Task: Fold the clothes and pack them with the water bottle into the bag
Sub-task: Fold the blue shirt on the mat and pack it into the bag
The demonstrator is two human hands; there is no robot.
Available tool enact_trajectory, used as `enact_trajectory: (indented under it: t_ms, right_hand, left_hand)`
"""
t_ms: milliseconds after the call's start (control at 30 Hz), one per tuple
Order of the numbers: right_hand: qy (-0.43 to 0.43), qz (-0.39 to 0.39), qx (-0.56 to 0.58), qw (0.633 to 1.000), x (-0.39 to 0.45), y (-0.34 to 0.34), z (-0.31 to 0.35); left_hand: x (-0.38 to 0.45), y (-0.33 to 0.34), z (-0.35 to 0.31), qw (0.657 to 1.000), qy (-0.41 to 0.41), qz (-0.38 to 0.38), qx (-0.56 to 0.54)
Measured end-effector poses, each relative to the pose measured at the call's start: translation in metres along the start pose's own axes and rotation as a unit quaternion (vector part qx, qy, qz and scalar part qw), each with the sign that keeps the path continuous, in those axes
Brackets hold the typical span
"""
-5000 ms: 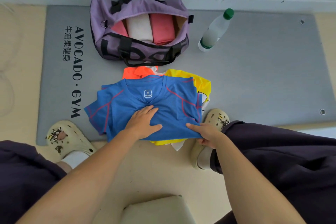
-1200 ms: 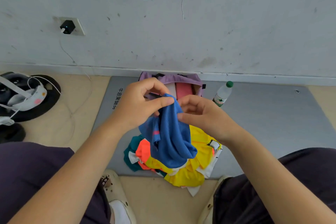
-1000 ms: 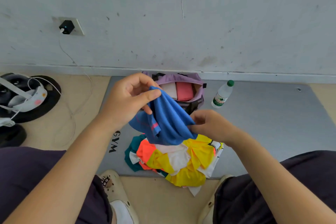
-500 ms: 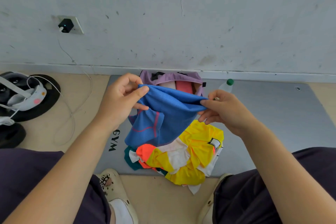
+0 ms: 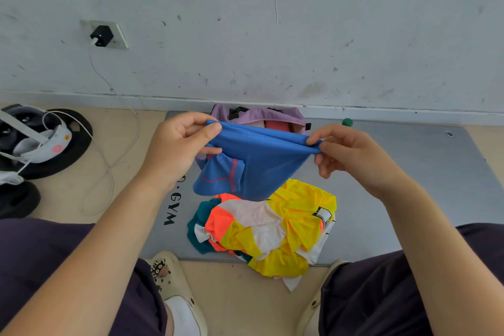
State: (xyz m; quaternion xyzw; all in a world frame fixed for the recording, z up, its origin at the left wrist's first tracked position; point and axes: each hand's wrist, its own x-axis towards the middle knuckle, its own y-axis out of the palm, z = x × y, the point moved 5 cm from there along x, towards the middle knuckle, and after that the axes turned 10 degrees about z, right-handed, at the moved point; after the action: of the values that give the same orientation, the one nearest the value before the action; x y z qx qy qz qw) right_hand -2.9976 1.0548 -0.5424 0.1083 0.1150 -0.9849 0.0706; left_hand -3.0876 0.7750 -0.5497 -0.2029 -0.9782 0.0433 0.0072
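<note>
1. The left hand (image 5: 177,150) is pinching one end of the blue shirt (image 5: 253,163), with the thumb lying on top of the fabric edge and the fingers curling beneath it.
2. The right hand (image 5: 351,155) is pinching the opposite end of the same edge between thumb and forefinger; the remaining fingers are curling loosely below the cloth.
3. The blue shirt is hanging between the two hands, its upper edge stretching taut from one to the other, while the rest is drooping in folds, with a sleeve showing pink seams below the left hand.
4. Directly beneath the hands, a pile of clothes (image 5: 272,229) in yellow, orange, white and teal is lying crumpled on the grey mat (image 5: 395,185). The hanging hem of the blue shirt is reaching down to the pile's far edge; whether it is touching cannot be told.
5. Beyond the hands, against the wall, the purple bag (image 5: 259,116) is standing open, with pink and white rolled items showing inside; the blue shirt is hiding most of it.
6. Beyond the right hand, only the green cap of the water bottle (image 5: 347,122) is showing above the fingers.
7. Well to the outside of the left hand, a headset (image 5: 35,139) with white cabling is resting on the floor.
</note>
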Motion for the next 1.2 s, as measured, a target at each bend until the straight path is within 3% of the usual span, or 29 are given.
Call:
enact_trajectory:
  t_ms: [100,233,333,500,600,767,967,1100,1200]
  right_hand:
    - [0.013,-0.02,-0.153,0.988,0.0,0.001,0.001]
    - [0.012,-0.031,-0.257,0.966,-0.004,0.005,0.005]
    - [-0.002,-0.064,-0.366,0.928,-0.005,0.004,0.008]
    - [-0.021,-0.102,-0.416,0.903,-0.005,-0.002,0.008]
    - [-0.047,-0.123,-0.36,0.924,-0.004,-0.007,0.011]
    - [-0.016,-0.133,-0.218,0.967,-0.006,-0.013,0.008]
    - [-0.019,-0.088,-0.339,0.937,-0.003,0.0,0.017]
    - [-0.066,-0.057,-0.1,0.991,-0.007,0.003,0.021]
    - [-0.059,-0.073,-0.042,0.995,-0.006,0.002,0.016]
  left_hand:
    - [0.0,0.004,0.0,1.0,-0.001,0.01,-0.003]
    - [-0.001,0.006,-0.002,1.0,0.012,0.011,-0.017]
    - [-0.001,0.006,-0.002,1.0,0.012,0.008,-0.027]
    - [-0.001,0.007,-0.005,0.999,0.01,0.049,-0.006]
    - [-0.001,0.01,-0.002,0.997,0.007,0.061,0.041]
    - [0.0,0.008,0.004,0.999,-0.018,0.019,0.033]
    - [0.0,0.004,0.0,0.985,0.029,0.002,0.17]
    - [0.003,0.008,0.011,0.993,-0.022,0.019,0.114]
    - [0.001,0.021,0.014,0.996,-0.032,0.041,0.077]
